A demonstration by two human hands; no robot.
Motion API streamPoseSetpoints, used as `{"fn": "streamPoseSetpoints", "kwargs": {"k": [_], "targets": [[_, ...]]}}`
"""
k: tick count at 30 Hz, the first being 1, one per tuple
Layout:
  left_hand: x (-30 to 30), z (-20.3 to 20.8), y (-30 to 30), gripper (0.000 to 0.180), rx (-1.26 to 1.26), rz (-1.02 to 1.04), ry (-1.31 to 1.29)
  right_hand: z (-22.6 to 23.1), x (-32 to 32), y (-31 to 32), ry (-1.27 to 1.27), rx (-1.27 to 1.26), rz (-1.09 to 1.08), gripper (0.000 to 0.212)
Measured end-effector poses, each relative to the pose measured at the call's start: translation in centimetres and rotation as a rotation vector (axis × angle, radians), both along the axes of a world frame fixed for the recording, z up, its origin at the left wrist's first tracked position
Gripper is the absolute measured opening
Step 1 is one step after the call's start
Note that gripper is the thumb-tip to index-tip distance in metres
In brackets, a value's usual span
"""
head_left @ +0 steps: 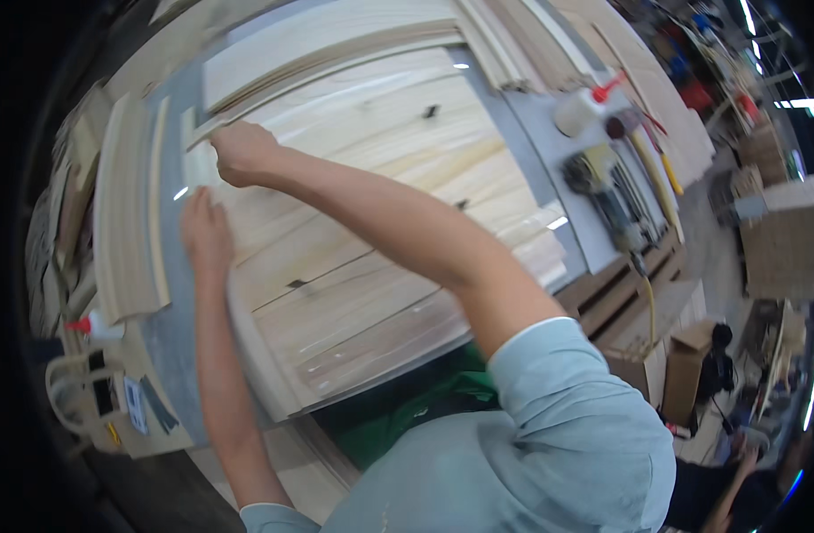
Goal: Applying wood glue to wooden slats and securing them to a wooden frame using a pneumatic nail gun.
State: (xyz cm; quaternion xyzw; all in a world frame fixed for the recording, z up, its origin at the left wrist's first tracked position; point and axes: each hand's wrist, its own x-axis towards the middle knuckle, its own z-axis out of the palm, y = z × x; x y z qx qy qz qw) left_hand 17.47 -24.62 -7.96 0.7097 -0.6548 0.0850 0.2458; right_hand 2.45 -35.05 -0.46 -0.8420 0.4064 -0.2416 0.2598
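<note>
Wearing a pale blue-grey short-sleeved shirt [442, 480], softly creased beside the right sleeve [558, 369], with a thin whitish edge along that sleeve's hem [524, 332].

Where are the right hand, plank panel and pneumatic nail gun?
Right hand [245, 154]: head view, back of hand.
Plank panel [407, 147]: head view, bare upper boards.
Pneumatic nail gun [614, 199]: head view, grey body.
</note>
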Motion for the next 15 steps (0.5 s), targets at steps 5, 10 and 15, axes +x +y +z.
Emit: {"fn": "streamPoseSetpoints", "kwargs": {"k": [5,10,15], "targets": [[-1.4,3.0,-0.3,0.038,0.062,0.058,0.012,6.6,-28.9,8.2,-0.128,0.023,-0.313,0.036],[-0.4,1.4,-1.4,0.034,0.050,0.077,-0.002,4.5,-49.2,14.6,0.480,-0.063,-0.834,0.062],[-2.3,0.3,-3.1,0.025,-0.019,0.075,-0.169,-0.2,-53.2,15.7,0.441,-0.007,-0.787,0.070]]}}
